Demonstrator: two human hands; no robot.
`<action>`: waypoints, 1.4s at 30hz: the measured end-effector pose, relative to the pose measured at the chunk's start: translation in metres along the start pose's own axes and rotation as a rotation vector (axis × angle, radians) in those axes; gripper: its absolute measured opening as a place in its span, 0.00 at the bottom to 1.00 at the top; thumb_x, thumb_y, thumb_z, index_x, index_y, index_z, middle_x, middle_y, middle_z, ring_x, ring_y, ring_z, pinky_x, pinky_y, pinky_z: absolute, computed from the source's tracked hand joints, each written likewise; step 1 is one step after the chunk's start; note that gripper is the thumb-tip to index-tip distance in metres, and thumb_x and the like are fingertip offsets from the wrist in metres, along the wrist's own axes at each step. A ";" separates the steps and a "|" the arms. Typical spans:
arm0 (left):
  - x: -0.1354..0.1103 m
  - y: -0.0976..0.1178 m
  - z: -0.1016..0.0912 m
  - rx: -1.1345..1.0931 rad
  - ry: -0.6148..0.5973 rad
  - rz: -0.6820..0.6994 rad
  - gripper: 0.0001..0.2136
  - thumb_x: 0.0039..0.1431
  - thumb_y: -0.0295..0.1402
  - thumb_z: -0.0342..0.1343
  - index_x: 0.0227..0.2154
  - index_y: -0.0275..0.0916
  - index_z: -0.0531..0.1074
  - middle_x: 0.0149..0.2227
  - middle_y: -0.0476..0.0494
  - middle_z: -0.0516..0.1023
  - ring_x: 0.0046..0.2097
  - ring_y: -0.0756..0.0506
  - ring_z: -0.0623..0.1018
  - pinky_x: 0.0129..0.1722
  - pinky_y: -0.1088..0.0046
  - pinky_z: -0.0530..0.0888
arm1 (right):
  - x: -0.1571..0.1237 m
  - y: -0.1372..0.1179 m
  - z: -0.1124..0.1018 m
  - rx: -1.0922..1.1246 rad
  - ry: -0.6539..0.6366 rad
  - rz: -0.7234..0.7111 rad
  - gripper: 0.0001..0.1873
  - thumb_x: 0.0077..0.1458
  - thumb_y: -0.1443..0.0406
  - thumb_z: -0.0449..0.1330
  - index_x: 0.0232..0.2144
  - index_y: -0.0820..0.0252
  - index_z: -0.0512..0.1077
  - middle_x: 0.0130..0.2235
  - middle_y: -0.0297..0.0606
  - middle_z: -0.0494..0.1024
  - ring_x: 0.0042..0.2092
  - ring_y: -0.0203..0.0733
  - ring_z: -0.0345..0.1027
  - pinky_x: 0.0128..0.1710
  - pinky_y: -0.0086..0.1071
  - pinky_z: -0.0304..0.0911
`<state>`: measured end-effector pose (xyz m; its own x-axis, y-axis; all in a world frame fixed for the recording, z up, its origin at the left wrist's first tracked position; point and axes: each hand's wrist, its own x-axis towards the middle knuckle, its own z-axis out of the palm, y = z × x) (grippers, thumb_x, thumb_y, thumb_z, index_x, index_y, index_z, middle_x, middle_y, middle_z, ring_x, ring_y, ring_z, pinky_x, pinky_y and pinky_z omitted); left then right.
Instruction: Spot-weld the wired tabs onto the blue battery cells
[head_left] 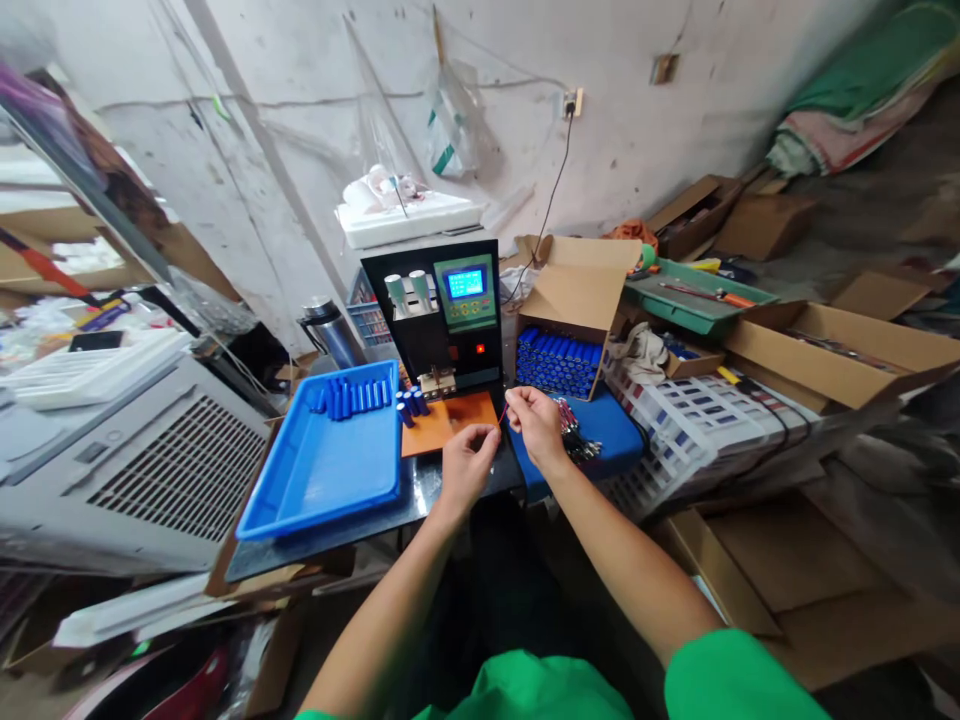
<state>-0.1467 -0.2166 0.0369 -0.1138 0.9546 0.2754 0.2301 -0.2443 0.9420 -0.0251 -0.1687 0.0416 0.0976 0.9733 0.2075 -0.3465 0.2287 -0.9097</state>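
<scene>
"Where are the hands, from where you stand?"

"Both are over the front edge of the bench. The right hand (534,420) has thumb and forefinger closed on a thin red wire (502,413). The wire's end pokes out leftward, just off the near corner of the flat orange board (448,420)."

"And the other one?"

"The left hand (466,462) sits just beside it and a little nearer the body, fingers curled in to the thumb in a pinch. Whether it grips the same wire is too small to tell."

"What lies around them?"

"Beside the right wrist, a bundle of red and black wires (579,440) rests on a blue pad (611,430). The orange board lies at the foot of a black upright machine with a small lit blue screen (450,310). A few blue cylindrical cells (411,405) stand at the board's far left corner, and more lie in a row at the far end of the shallow blue plastic tray (322,470). Right of the machine, an open cardboard box (577,285) is packed with the same cells."
</scene>
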 end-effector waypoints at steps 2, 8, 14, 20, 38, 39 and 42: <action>-0.001 -0.003 -0.006 -0.006 -0.006 -0.024 0.14 0.54 0.44 0.60 0.28 0.36 0.77 0.26 0.46 0.77 0.29 0.48 0.74 0.30 0.74 0.69 | -0.002 0.004 -0.002 -0.046 -0.052 -0.008 0.16 0.53 0.52 0.63 0.31 0.59 0.69 0.25 0.29 0.67 0.24 0.31 0.58 0.23 0.25 0.55; -0.001 -0.011 -0.033 0.078 -0.116 -0.061 0.14 0.53 0.44 0.60 0.26 0.35 0.76 0.25 0.48 0.76 0.29 0.49 0.72 0.31 0.74 0.67 | -0.012 0.018 -0.008 -0.173 -0.386 0.046 0.15 0.49 0.54 0.65 0.32 0.59 0.72 0.31 0.34 0.74 0.34 0.39 0.68 0.37 0.32 0.66; -0.007 -0.019 -0.044 0.089 -0.114 -0.136 0.14 0.51 0.42 0.60 0.25 0.35 0.76 0.24 0.48 0.75 0.28 0.49 0.72 0.32 0.74 0.66 | -0.020 0.034 -0.006 -0.234 -0.476 0.090 0.14 0.50 0.55 0.64 0.27 0.59 0.72 0.25 0.33 0.74 0.30 0.40 0.68 0.36 0.35 0.66; -0.014 -0.028 -0.047 0.073 -0.123 -0.135 0.15 0.54 0.43 0.59 0.25 0.35 0.75 0.25 0.47 0.76 0.29 0.49 0.72 0.32 0.73 0.67 | -0.024 0.045 0.000 -0.254 -0.464 0.131 0.16 0.50 0.52 0.64 0.26 0.59 0.72 0.24 0.35 0.75 0.29 0.41 0.69 0.35 0.35 0.66; 0.050 -0.070 -0.084 0.564 0.272 -0.046 0.07 0.59 0.34 0.56 0.37 0.38 0.75 0.32 0.43 0.78 0.32 0.45 0.76 0.37 0.70 0.70 | -0.013 0.059 0.007 -0.128 -0.189 0.217 0.22 0.44 0.47 0.67 0.26 0.59 0.71 0.21 0.35 0.74 0.26 0.40 0.69 0.32 0.34 0.66; 0.048 -0.070 -0.078 0.518 0.242 -0.023 0.08 0.59 0.34 0.56 0.39 0.38 0.75 0.33 0.43 0.79 0.32 0.45 0.76 0.36 0.71 0.70 | -0.011 0.059 0.008 -0.115 -0.179 0.225 0.22 0.43 0.47 0.67 0.26 0.59 0.71 0.21 0.35 0.74 0.26 0.40 0.69 0.32 0.34 0.67; 0.048 -0.073 -0.061 0.403 0.184 0.012 0.09 0.59 0.35 0.56 0.40 0.38 0.75 0.35 0.44 0.79 0.34 0.46 0.77 0.37 0.72 0.71 | -0.001 0.063 0.011 -0.071 -0.133 0.243 0.24 0.41 0.46 0.68 0.26 0.59 0.70 0.23 0.35 0.75 0.26 0.41 0.70 0.31 0.34 0.68</action>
<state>-0.2281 -0.1638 -0.0064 -0.2702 0.8970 0.3500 0.5865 -0.1349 0.7986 -0.0576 -0.1547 -0.0118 -0.1047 0.9943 0.0217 -0.2782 -0.0083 -0.9605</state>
